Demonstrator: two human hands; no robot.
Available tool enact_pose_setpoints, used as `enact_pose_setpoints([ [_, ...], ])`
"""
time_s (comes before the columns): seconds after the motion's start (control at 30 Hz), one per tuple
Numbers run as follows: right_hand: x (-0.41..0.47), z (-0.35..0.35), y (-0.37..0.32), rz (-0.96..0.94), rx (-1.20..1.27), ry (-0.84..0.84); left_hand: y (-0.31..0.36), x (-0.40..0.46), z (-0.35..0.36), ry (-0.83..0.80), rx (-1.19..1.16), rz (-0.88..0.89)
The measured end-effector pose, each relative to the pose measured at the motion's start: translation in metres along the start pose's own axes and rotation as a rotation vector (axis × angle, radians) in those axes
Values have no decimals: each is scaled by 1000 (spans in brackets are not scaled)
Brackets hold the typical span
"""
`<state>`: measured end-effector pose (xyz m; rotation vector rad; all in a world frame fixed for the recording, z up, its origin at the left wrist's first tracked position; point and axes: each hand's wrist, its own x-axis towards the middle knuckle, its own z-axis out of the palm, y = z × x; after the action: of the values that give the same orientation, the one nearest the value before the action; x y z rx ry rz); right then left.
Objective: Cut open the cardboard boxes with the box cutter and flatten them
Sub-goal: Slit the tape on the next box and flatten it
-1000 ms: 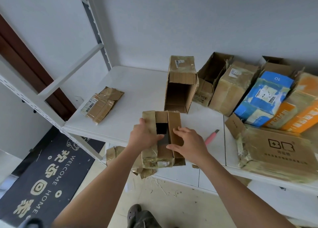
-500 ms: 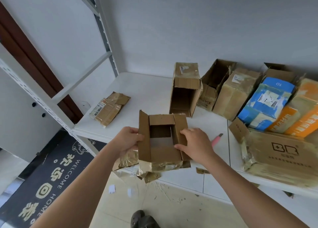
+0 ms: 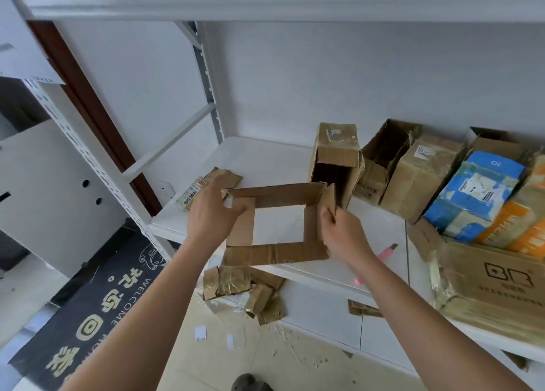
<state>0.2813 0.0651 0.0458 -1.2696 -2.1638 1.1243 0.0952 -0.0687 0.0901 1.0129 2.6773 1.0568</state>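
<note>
A dark floor mat (image 3: pixel 88 311) reads "WELCOME HOME"; a blue box (image 3: pixel 474 193) on the right shows "10", and a flat brown carton (image 3: pixel 498 284) carries a "+B" style logo. The opened cardboard box (image 3: pixel 277 225) is plain brown, both ends open, so the white shelf (image 3: pixel 274 157) shows through it. It is held over the shelf's front edge, its long side running left to right. The left hand (image 3: pixel 213 210) grips its left wall, the right hand (image 3: pixel 342 231) pinches its right flap. A pink box cutter (image 3: pixel 387 251) lies on the shelf behind the right wrist.
</note>
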Motion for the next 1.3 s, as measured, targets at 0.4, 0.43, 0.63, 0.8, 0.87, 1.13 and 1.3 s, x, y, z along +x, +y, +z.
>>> enact_pose_setpoints([
  [0.4,-6,21,2,-75,37,-23,-39,-14,36,-122,29,-275],
  [0.43,-4,23,5,-88,22,-25,-44,-13,35,-118,-59,-283],
  [0.63,9,33,35,-340,-77,-78,-101,-15,17,-206,-1140,-688],
  [0.8,18,48,69,-269,-421,-408,-153,-29,33,-319,-1427,-944],
  [0.87,17,52,75,-196,-508,-529,-163,-26,43,-311,-1328,-981],
  [1.13,27,84,49,-143,-698,-492,-171,-3,86,-253,-558,-860],
  [1.3,20,118,53,-134,-845,-443,-174,10,94,-266,-468,-873],
])
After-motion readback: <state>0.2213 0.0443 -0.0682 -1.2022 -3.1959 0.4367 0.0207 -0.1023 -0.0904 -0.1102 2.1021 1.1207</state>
